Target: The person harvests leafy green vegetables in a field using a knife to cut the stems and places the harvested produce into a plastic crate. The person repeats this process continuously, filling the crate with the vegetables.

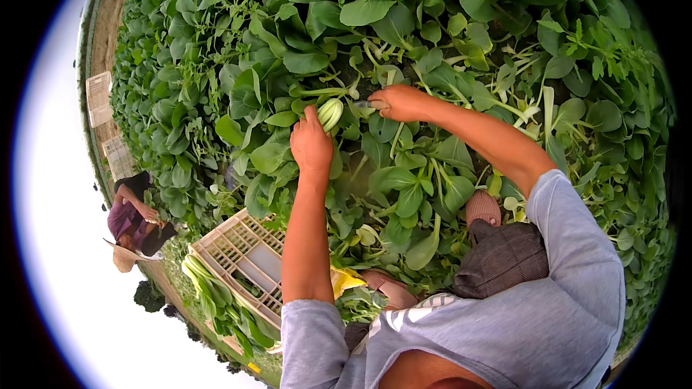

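My left hand (312, 143) grips a head of bok choy (330, 114) by its leafy side, with the pale green stalk base turned to the right. Just right of that base, my right hand (399, 104) is closed around a small knife (363, 104). The blade points left toward the bok choy, a short gap away from it. Loose leaves with pale stalks (446, 183) lie on the soil below my hands. Standing bok choy plants (308, 59) rise just beyond them, and their leaves partly hide the held head.
A beige plastic crate (238, 243) stands by my left arm, with cut bok choy (216, 294) along its side. Further left, a person in a straw hat (132, 216) bends near the crop. More crates (99, 98) stand on the field's dirt edge. My shoe (483, 207) is among the leaves.
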A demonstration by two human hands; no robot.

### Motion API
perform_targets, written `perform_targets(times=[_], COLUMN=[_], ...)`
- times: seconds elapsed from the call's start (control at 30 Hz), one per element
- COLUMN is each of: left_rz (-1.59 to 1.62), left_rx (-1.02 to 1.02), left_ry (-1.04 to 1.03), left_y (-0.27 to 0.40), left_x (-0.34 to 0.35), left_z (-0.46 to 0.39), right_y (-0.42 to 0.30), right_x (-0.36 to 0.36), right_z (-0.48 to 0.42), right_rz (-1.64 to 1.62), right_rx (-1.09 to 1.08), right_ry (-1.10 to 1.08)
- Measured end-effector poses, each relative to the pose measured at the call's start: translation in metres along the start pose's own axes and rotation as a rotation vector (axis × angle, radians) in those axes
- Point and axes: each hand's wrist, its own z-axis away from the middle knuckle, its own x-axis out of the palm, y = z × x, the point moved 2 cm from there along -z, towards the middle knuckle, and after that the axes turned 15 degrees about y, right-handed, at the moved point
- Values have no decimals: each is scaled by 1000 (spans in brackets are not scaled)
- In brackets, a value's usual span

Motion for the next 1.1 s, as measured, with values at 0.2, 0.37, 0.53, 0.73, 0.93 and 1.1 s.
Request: perform_targets(times=[0.2, 0.37, 0.53, 0.73, 0.93, 1.1], left_rz=[156, 244, 242, 427, 281, 236], left_rx=[-36, 205, 172, 116, 248, 364], left_ry=[65, 252, 137, 200, 320, 396], left_y=[12, 25, 37, 60, 86, 84], left_x=[-45, -62, -75, -101, -104, -94], left_z=[33, 54, 74, 84, 47, 28], right_y=[-11, -60, -68, -73, -90, -90], right_x=[-26, -34, -55, -65, -67, -65], right_z=[31, 36, 33, 43, 61, 68], right_rz=[-654, -1250, -1159, -978, -1060, -1135], right_rx=[728, 772, 597, 470, 455, 525], right_ry=[-76, -131, 135, 201, 140, -19])
